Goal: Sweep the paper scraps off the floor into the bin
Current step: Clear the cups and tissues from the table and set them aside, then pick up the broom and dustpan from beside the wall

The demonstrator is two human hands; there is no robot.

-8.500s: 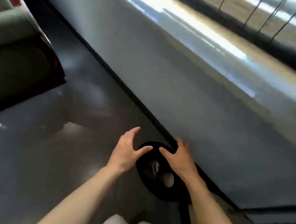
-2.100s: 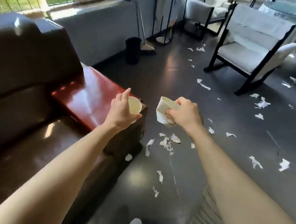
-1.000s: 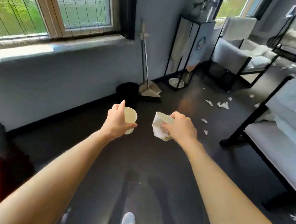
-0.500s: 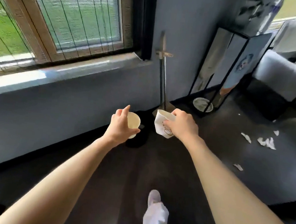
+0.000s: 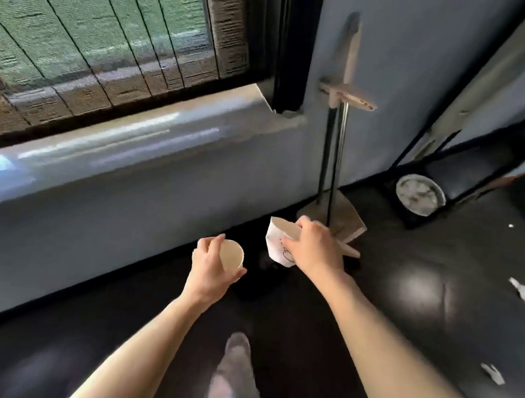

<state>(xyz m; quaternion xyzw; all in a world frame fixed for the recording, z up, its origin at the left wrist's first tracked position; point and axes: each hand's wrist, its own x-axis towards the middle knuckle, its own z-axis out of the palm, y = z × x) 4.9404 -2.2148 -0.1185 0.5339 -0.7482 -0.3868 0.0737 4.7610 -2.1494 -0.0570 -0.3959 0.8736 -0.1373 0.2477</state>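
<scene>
1. Paper scraps point(image 5: 523, 293) are still on the floor point(image 5: 409, 325) off to the right, so no sweeping yet.
2. The walk-over's done: both hands now hover over the dark bin point(image 5: 256, 281).
3. Left hand point(image 5: 209, 269) grips a paper cup point(image 5: 232, 255), right hand point(image 5: 312, 251) pinches a squashed cup point(image 5: 278, 240). Guessing these get dumped first, with the broom point(image 5: 336, 148) untouched just behind.

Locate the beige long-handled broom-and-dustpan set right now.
Head view, centre-right: the beige long-handled broom-and-dustpan set stands upright against the grey wall right of the window, just beyond the right hand gripping a squashed white paper cup.
</scene>
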